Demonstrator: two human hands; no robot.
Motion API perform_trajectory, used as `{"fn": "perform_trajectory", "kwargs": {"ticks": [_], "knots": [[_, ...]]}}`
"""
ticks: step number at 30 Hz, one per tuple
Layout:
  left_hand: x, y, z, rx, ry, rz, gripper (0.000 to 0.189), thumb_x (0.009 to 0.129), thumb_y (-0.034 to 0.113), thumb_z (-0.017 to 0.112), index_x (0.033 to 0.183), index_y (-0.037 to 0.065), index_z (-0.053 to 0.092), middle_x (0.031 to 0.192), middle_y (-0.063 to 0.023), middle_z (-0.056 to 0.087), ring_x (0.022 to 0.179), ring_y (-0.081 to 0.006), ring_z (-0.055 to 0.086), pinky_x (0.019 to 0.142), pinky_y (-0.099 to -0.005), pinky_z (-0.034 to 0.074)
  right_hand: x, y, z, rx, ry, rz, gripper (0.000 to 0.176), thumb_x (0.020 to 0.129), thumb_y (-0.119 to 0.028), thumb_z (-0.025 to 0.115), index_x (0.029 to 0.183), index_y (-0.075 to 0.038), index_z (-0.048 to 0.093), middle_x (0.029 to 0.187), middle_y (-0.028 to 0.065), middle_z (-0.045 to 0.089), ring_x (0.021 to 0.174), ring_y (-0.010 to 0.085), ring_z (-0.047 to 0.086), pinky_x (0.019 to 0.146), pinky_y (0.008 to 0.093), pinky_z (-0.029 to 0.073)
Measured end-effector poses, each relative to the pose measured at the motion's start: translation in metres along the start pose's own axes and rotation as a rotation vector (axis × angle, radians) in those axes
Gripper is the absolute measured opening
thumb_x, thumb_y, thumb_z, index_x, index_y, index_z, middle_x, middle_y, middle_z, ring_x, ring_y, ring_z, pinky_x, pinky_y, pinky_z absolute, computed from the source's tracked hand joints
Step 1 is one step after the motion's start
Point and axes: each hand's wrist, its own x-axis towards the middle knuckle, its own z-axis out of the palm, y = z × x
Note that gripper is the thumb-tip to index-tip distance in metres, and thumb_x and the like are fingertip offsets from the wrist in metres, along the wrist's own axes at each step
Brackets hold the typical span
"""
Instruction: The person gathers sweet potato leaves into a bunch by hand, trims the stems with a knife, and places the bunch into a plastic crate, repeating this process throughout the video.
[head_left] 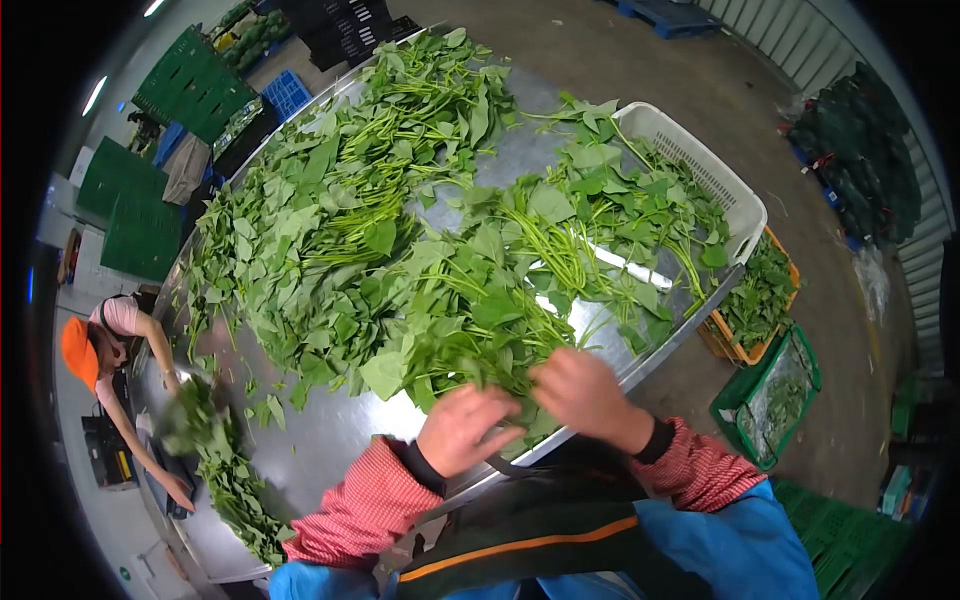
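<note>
A person (120,320) in an orange cap (78,352) leans over the left edge of the metal table (345,428), one arm reaching toward blurred leaves, the other hand (178,492) lower down at that edge. A strip of greens (235,480) runs beside the left edge toward the near left corner. A broad heap of leafy stems (330,210) spreads over the middle of the table and up to the far edge.

At the near edge, the left hand (465,430) has its fingers half curled at the leafy bunch (470,355); whether it pinches anything, I cannot tell. Just right of it, the right hand (588,395) is bent close over the bunch's stem side, its grip partly closed, and what it has hold of is hidden. A white strip (645,272) shows among the stems beyond.

By the right edge is a pale crate (745,210) with greens spilling out. Past the near right corner, an orange crate (735,345) of greens and a green bin (740,428) stand on the floor (690,390).
</note>
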Motion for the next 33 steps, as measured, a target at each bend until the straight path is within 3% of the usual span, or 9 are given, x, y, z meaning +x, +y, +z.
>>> {"fn": "perform_trajectory", "kwargs": {"ticks": [1, 3, 5, 8, 13, 18, 24, 28, 33], "knots": [[0.015, -0.001, -0.008, 0.055, -0.039, 0.037, 0.038, 0.069, 0.022, 0.076, 0.101, 0.005, 0.061, 0.099, -0.01, 0.06, 0.093, -0.0301, 0.058, 0.08, -0.0383, 0.048, -0.003, 0.015, -0.004, -0.08, 0.078, -0.007, 0.013, 0.075, -0.015, 0.061, 0.086, -0.008, 0.063, 0.081, 0.0056, 0.055, 0.077, 0.0234, 0.056, 0.06, 0.034, 0.045], [0.048, -0.002, -0.018, 0.198, -0.124, 0.099, 0.059, 0.066, 0.028, 0.077, 0.114, 0.005, 0.054, 0.118, -0.0135, 0.054, 0.113, -0.033, 0.05, 0.094, -0.0437, 0.042, -0.003, 0.04, -0.009, 0.179, 0.207, 0.547, 0.014, 0.079, -0.01, 0.066, 0.09, -0.003, 0.062, 0.079, 0.0126, 0.057, 0.067, 0.0314, 0.057, 0.06, 0.0388, 0.046], [0.076, -0.011, -0.018, 0.357, -0.267, 0.108, 0.086, 0.061, 0.035, 0.078, 0.132, 0.006, 0.04, 0.138, -0.0149, 0.04, 0.131, -0.033, 0.035, 0.108, -0.0508, 0.027, 0.005, 0.069, -0.012, 0.113, 0.267, 0.594, 0.018, 0.079, -0.015, 0.067, 0.091, -0.002, 0.061, 0.081, 0.0131, 0.06, 0.072, 0.032, 0.059, 0.06, 0.04, 0.046], [0.094, -0.049, 0.004, 0.585, -0.311, 0.052, 0.097, 0.059, 0.049, 0.077, 0.136, 0.007, 0.036, 0.141, -0.0155, 0.037, 0.135, -0.0313, 0.03, 0.111, -0.051, 0.021, 0.021, 0.097, -0.005, -0.057, 0.229, 0.613, 0.034, 0.077, -0.029, 0.07, 0.09, 0.0, 0.06, 0.079, 0.0146, 0.061, 0.072, 0.032, 0.061, 0.061, 0.0394, 0.048], [0.077, -0.055, 0.02, 0.649, -0.373, -0.176, 0.084, 0.064, 0.051, 0.073, 0.129, 0.005, 0.045, 0.11, -0.011, 0.05, 0.116, -0.0297, 0.044, 0.095, -0.0441, 0.035, 0.056, 0.12, 0.035, -0.347, 0.087, 0.657, 0.057, 0.07, -0.049, 0.071, 0.094, 0.0, 0.058, 0.077, 0.0145, 0.062, 0.069, 0.0273, 0.063, 0.061, 0.0369, 0.052], [0.009, -0.044, 0.039, 0.599, -0.224, -0.294, 0.088, 0.071, 0.052, 0.068, 0.139, 0.006, 0.036, 0.133, -0.0143, 0.042, 0.124, -0.0298, 0.038, 0.099, -0.045, 0.033, 0.055, 0.14, 0.101, -0.46, 0.028, 0.733, 0.047, 0.074, -0.018, 0.065, 0.114, 0.002, 0.052, 0.085, 0.0157, 0.062, 0.073, 0.0299, 0.063, 0.063, 0.0385, 0.052], [-0.02, -0.035, 0.038, 0.49, -0.223, -0.333, 0.093, 0.063, 0.043, 0.077, 0.14, 0.012, 0.036, 0.14, -0.0154, 0.036, 0.129, -0.031, 0.034, 0.103, -0.0459, 0.031, 0.055, 0.094, 0.029, -0.045, 0.211, 0.55, 0.056, 0.074, -0.009, 0.061, 0.126, 0.002, 0.044, 0.097, 0.0182, 0.059, 0.085, 0.0349, 0.059, 0.07, 0.0411, 0.05], [-0.01, -0.028, 0.024, 0.509, -0.223, -0.211, 0.099, 0.057, 0.037, 0.081, 0.141, 0.015, 0.033, 0.145, -0.0141, 0.032, 0.131, -0.0299, 0.035, 0.106, -0.0481, 0.028, 0.037, 0.065, 0.058, 0.045, -0.149, 0.367, 0.056, 0.078, -0.009, 0.058, 0.131, -0.002, 0.041, 0.095, 0.0158, 0.059, 0.083, 0.0327, 0.06, 0.067, 0.0405, 0.05], [0.057, -0.037, 0.009, 0.59, -0.412, -0.012, 0.113, 0.051, 0.037, 0.084, 0.144, 0.011, 0.024, 0.15, -0.0133, 0.026, 0.137, -0.0288, 0.029, 0.111, -0.052, 0.02, 0.029, 0.07, 0.079, 0.129, -0.24, 0.294, 0.034, 0.079, -0.013, 0.059, 0.11, 0.0, 0.057, 0.087, 0.0157, 0.059, 0.079, 0.0335, 0.061, 0.067, 0.0395, 0.051]]}}
